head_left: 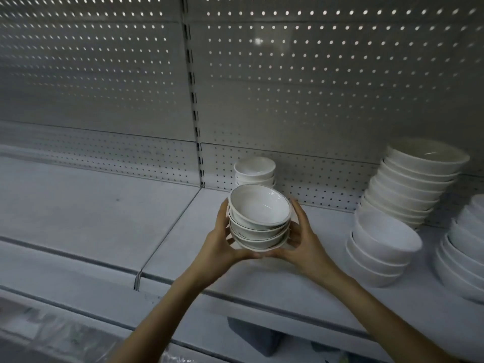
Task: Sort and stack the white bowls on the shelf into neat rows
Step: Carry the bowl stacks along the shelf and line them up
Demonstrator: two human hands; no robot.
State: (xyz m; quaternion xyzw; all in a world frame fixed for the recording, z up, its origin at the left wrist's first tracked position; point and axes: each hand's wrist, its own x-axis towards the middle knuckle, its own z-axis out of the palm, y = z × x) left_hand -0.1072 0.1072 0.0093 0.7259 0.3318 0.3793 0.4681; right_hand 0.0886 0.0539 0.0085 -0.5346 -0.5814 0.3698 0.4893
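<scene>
Head view: a small bowl stack [259,226], dark-rimmed, is gripped from both sides just in front of a rear stack [255,170] by the pegboard [314,100]. Whether its base touches the shelf [104,218] can't be told. It should be set down level, in line w/ the rear stack, & released w/o nudging. The top bowl [260,205] sits askew & is best squared. The left hand [218,242] & right hand [303,239] are curled round opposite walls, thumbs low in front, forearms reaching up from below.

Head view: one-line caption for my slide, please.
Left hand and right hand grip a short stack of rimmed bowls over the shelf, another short stack behind, taller stacks at right.
</scene>
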